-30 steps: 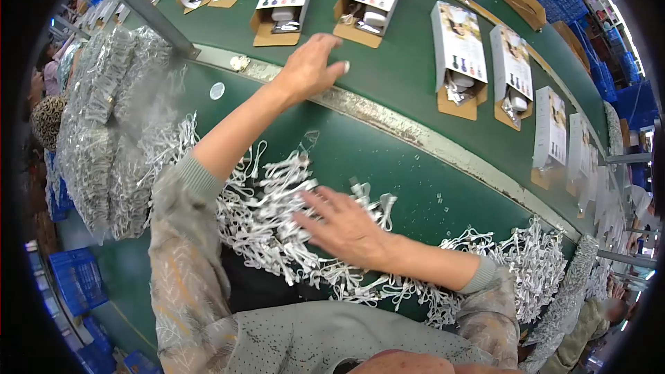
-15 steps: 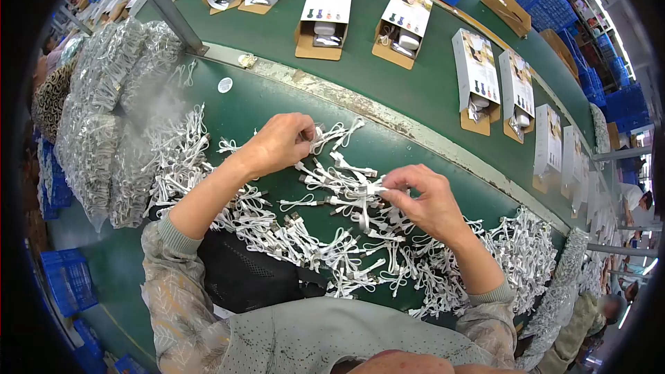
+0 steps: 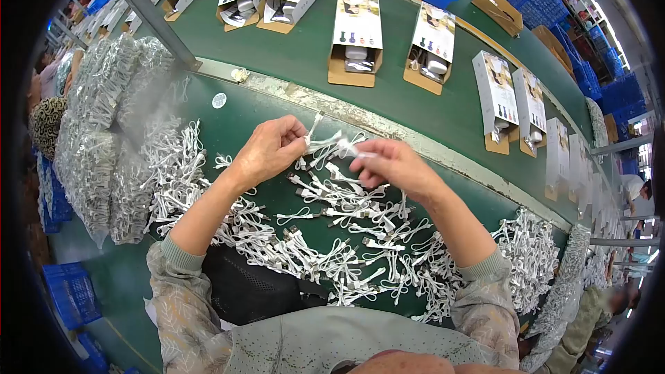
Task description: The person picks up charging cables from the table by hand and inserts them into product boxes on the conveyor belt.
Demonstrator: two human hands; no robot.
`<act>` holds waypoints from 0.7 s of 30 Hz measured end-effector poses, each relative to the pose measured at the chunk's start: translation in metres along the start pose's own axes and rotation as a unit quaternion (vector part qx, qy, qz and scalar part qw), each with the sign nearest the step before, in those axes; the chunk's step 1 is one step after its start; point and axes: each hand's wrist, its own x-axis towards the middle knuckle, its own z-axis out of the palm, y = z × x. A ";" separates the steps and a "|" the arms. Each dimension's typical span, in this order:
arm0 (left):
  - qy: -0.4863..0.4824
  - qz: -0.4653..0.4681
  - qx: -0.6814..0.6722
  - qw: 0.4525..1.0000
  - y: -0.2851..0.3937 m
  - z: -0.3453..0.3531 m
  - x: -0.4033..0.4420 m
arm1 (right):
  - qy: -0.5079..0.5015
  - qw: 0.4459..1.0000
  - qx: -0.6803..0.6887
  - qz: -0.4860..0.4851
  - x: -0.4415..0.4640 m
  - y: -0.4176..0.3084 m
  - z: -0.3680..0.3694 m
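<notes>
My left hand is closed in a pinch on a short white USB cable, whose plug end points up past the fingertips. To its right, my right hand is closed on another white cable, which is blurred by motion. Both hands hover over a loose spread of white USB cables on the green bench. More cables are heaped by my left forearm and in a dense pile beyond my right forearm.
Beyond the bench's worn rail, open white boxes stand in a row on a green belt. Bagged cables are stacked at left, beside a metal post. Black mesh fabric lies before me. Other people sit farther along.
My right hand has risen from the cable pile toward my left hand, bringing a white cable. My left hand stays nearby, its cable now upright. The boxes have shifted right along the belt.
</notes>
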 end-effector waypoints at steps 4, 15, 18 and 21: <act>0.014 0.011 0.004 1.000 0.006 0.001 0.001 | 0.083 0.995 -0.013 -0.047 0.003 -0.006 -0.012; 0.025 0.065 0.136 0.988 0.006 0.040 0.032 | 0.093 0.993 0.067 -0.038 0.000 0.011 -0.018; 0.071 0.111 0.193 0.972 -0.005 0.056 0.040 | 0.047 0.996 0.067 -0.020 -0.012 0.009 -0.020; 0.097 0.134 0.217 0.962 -0.009 0.062 0.046 | 0.060 0.996 0.067 -0.010 -0.036 -0.008 -0.032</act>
